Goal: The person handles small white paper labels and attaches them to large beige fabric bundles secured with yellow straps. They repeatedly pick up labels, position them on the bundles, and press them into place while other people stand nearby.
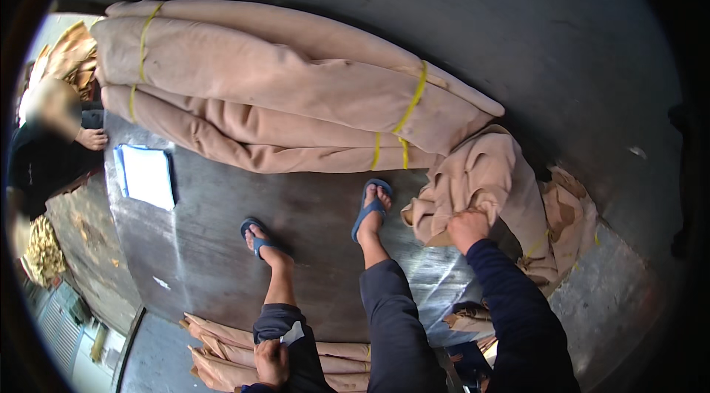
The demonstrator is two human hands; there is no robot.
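Tan sheet bunched under the right hand.
Right fingers closed on a fold of it; sheet lies crumpled at the right end of a yellow-tied bundle, on a dark surface. Left hand curled by the trouser leg, pale piece beside it; cannot tell whether those fingers grip it.

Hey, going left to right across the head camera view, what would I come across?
Co-worker in dark clothing, blue-edged white papers, left hand, right blue sandal, right hand gripping a bunched tan sheet, then a crumpled tan piece.
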